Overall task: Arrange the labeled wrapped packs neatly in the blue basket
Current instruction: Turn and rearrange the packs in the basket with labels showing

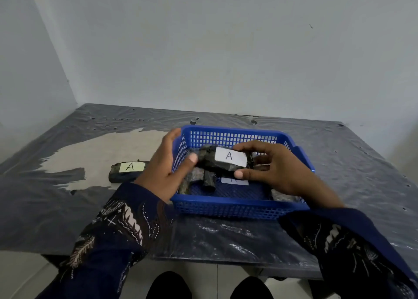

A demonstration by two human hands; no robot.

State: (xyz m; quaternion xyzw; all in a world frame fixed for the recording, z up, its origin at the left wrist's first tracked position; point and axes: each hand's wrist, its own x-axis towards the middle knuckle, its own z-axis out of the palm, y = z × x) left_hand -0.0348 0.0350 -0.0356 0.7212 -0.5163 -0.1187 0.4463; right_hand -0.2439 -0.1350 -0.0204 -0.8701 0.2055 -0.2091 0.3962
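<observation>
Pale bare walls meet in a corner behind your table [67,208], which is covered in wrinkled dark plastic sheeting with a lighter worn patch on the left. The blue basket [237,210] sits at the middle, close to the near edge. Over it you hold a dark wrapped pack [222,160] with a white label marked A: your right hand [278,174] pinches its right end between thumb and fingers, while your left hand [165,169] is open, its thumb pressed to the pack's left end. Beneath, more dark packs [199,181] lie in the basket (one shows part of a white label). Another pack with a yellowish A label [126,170] lies on the table, just left of your left hand.
</observation>
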